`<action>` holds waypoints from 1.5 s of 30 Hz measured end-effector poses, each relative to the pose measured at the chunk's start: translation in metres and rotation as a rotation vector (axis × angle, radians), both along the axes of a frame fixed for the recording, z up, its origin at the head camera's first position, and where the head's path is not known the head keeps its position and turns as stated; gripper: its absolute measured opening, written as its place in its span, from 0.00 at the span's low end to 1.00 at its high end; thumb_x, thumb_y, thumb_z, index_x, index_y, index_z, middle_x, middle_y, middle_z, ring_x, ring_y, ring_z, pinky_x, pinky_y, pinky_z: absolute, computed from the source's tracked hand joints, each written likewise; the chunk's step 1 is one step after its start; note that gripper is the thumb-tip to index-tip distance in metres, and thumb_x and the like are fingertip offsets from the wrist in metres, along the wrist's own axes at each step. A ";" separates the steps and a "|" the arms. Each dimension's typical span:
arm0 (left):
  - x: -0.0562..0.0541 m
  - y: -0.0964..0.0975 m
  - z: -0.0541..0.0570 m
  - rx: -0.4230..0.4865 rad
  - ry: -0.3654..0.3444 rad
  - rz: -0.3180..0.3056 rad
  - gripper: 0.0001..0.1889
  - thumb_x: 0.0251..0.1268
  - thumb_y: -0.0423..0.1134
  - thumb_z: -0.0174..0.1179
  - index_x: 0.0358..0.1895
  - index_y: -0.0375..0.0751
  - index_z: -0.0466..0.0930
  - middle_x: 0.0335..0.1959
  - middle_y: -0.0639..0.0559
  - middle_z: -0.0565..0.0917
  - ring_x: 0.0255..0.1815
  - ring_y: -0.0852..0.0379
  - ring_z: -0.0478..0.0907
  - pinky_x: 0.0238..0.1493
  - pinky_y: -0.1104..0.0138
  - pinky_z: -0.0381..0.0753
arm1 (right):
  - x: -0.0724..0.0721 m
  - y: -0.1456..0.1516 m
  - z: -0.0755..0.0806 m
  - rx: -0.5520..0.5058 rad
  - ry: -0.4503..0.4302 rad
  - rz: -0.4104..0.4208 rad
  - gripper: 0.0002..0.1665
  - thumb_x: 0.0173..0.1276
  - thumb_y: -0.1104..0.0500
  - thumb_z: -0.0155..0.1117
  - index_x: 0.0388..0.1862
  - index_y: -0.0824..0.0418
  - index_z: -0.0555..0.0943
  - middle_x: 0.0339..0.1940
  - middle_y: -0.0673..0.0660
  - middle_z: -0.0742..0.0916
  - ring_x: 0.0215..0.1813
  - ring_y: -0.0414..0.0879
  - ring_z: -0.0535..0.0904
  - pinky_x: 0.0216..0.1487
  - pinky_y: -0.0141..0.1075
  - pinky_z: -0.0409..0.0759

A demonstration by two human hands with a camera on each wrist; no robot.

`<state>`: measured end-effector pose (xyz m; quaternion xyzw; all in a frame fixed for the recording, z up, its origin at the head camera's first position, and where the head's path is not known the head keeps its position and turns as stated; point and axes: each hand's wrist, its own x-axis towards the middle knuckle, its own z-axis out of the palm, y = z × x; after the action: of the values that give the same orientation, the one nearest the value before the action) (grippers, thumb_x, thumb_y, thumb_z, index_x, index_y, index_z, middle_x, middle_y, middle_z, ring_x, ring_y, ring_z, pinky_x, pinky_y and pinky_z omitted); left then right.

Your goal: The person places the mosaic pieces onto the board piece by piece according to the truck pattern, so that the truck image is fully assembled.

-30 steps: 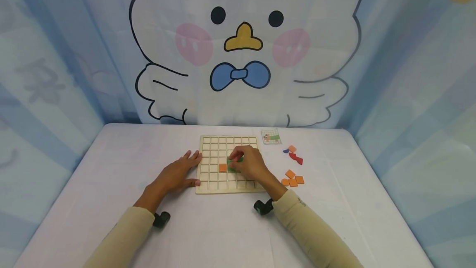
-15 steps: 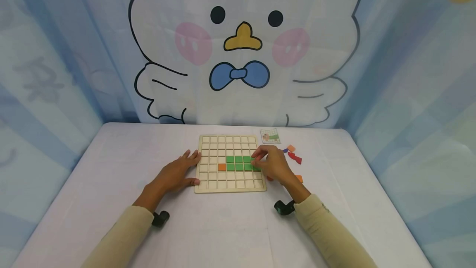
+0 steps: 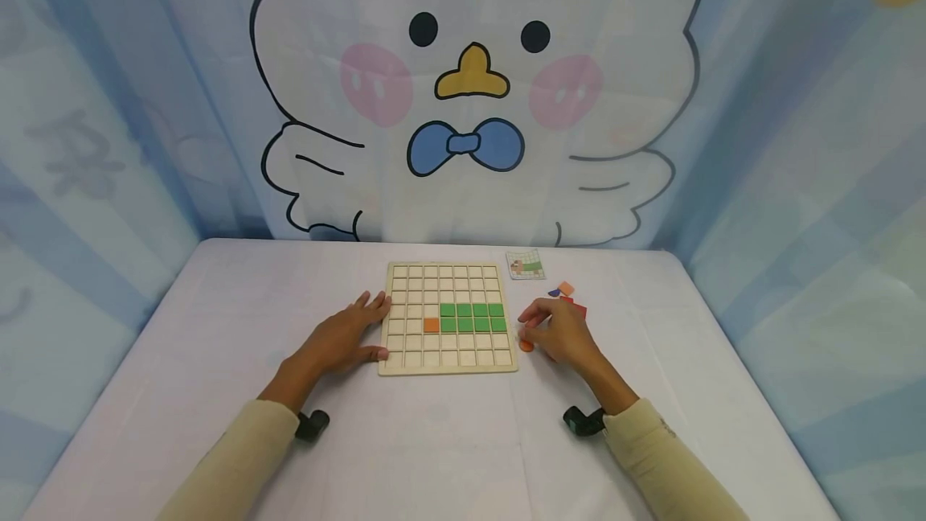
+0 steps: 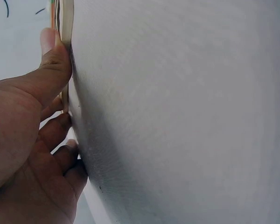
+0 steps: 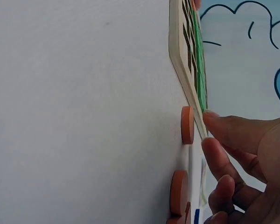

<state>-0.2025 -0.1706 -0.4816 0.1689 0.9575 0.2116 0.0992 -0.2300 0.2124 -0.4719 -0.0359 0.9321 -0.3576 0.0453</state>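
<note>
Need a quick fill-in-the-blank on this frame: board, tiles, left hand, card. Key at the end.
1. On the board, the green tiles form two rows of ____ each.
2. The only non-green tile on it is coloured ____.
3. In the head view, the left hand touches the board's ____ edge.
4. In that view, the picture card lies beyond the board's far ____ corner.

Missing words: four; orange; left; right.

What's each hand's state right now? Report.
Left hand: open, touching the gridded board.
Right hand: open, fingers loosely bent, nothing visibly held, near an orange piece.
</note>
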 end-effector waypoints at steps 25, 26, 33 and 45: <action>0.000 0.002 0.000 -0.021 -0.011 0.011 0.51 0.66 0.53 0.72 0.86 0.41 0.54 0.87 0.42 0.54 0.88 0.33 0.49 0.80 0.34 0.62 | 0.011 0.015 -0.002 0.013 -0.027 0.125 0.10 0.62 0.61 0.83 0.36 0.54 0.86 0.29 0.51 0.84 0.34 0.45 0.77 0.35 0.32 0.75; 0.000 0.002 0.000 -0.020 -0.011 0.011 0.51 0.66 0.53 0.72 0.86 0.41 0.54 0.87 0.42 0.54 0.88 0.33 0.49 0.80 0.34 0.62 | 0.010 0.014 -0.001 0.008 -0.027 0.132 0.10 0.63 0.61 0.83 0.36 0.54 0.87 0.29 0.51 0.84 0.33 0.45 0.77 0.35 0.32 0.75; 0.001 0.002 0.000 -0.014 -0.011 0.014 0.51 0.66 0.53 0.72 0.86 0.42 0.54 0.88 0.42 0.54 0.88 0.33 0.49 0.80 0.34 0.62 | 0.010 0.009 -0.002 0.013 -0.009 0.135 0.07 0.66 0.60 0.80 0.35 0.53 0.87 0.28 0.51 0.84 0.33 0.45 0.75 0.34 0.32 0.73; 0.001 0.001 0.000 -0.006 -0.016 0.015 0.51 0.67 0.53 0.71 0.86 0.42 0.53 0.88 0.43 0.53 0.89 0.33 0.48 0.81 0.34 0.61 | 0.005 -0.006 0.002 -0.028 0.049 0.077 0.06 0.68 0.61 0.78 0.41 0.53 0.88 0.31 0.51 0.84 0.36 0.46 0.74 0.37 0.33 0.71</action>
<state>-0.2016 -0.1693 -0.4819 0.1597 0.9586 0.2108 0.1057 -0.2246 0.2063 -0.4704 -0.0813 0.9258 -0.3675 0.0356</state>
